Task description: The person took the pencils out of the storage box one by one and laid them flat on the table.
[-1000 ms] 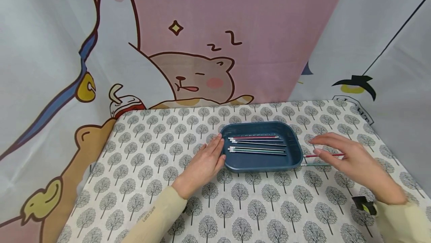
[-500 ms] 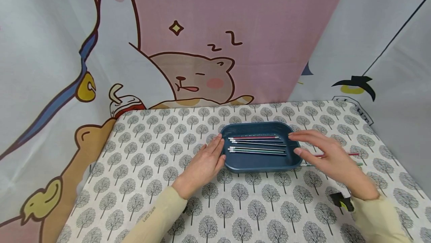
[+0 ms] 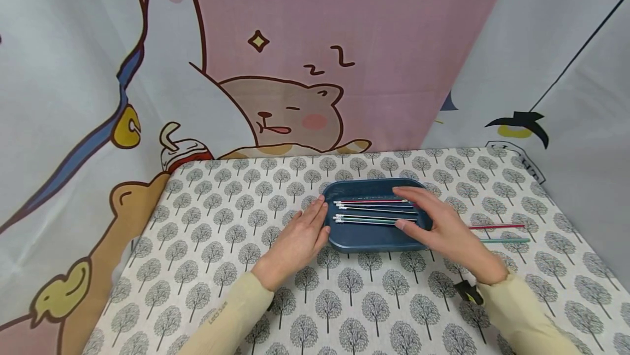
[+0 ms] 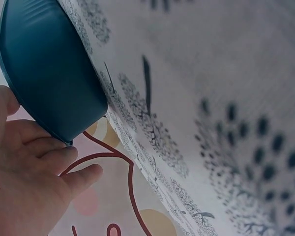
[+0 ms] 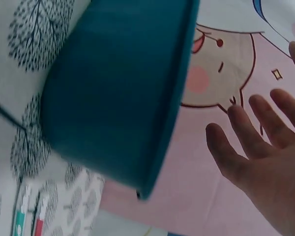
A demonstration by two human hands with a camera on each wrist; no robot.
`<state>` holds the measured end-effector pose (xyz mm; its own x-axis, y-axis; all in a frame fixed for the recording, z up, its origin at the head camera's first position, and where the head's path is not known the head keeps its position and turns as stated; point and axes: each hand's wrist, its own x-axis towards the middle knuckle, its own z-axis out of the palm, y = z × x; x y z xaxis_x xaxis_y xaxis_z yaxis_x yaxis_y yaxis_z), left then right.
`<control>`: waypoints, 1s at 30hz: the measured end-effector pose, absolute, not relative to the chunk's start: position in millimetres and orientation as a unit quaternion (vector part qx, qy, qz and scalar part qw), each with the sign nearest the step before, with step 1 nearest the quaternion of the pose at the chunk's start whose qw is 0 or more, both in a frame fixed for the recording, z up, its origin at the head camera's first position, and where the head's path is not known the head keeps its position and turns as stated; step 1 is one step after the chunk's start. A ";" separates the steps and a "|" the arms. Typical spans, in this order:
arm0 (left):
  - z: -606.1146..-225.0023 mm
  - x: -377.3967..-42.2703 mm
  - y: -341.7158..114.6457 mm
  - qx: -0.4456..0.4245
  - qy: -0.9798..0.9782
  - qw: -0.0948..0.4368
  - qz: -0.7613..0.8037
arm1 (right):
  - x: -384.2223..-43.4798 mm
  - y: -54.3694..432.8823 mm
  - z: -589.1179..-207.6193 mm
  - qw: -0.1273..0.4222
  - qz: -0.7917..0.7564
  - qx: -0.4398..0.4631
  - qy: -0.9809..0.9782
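A dark blue plastic tray [image 3: 374, 246] stands on the tablecloth, holding several slim pencils [image 3: 366, 220] laid lengthwise with pale ends to the left. My left hand [image 3: 295, 237] rests against the tray's left end, fingers extended at the rim; the left wrist view shows that hand [image 4: 34, 172] beside the tray wall [image 4: 49, 69]. Over the tray's right end hovers my right hand [image 3: 445, 229], thumb and fingers spread apart with nothing between them. In the right wrist view its loose fingers [image 5: 241, 130] are above the rim.
Right of the tray, a red pencil [image 3: 499, 226] and a green pencil [image 3: 509, 240] lie on the tree-patterned tablecloth [image 3: 344, 300]. Behind the table hangs a pink cartoon curtain [image 3: 394, 59], with pale fabric on both sides.
My right hand has moved left, from above the two loose pencils to over the tray's right end. Those pencils now show more fully. The left hand and tray stay put.
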<state>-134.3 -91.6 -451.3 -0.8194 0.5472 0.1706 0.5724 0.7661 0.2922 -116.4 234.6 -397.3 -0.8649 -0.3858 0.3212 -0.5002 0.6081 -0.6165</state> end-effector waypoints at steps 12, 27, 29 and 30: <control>-449.6 -134.0 -90.2 -0.294 -0.941 0.032 -0.166 | -137.5 207.7 -413.5 0.050 0.385 0.262 -0.883; -448.5 -133.5 -90.0 -0.288 -0.944 0.022 -0.162 | -160.6 186.0 -428.2 -0.023 0.379 0.251 -0.890; -448.7 -133.5 -90.1 -0.289 -0.943 0.025 -0.162 | -163.0 184.8 -429.4 -0.034 0.373 0.251 -0.893; -449.0 -133.5 -90.2 -0.290 -0.943 0.026 -0.162 | -164.2 184.4 -430.1 -0.038 0.370 0.252 -0.894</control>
<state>-133.5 -90.2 -449.0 -0.8308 0.5378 0.1432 0.5548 0.7796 0.2905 -164.2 184.4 -430.1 -0.8701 -0.4782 0.1192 -0.4226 0.5997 -0.6795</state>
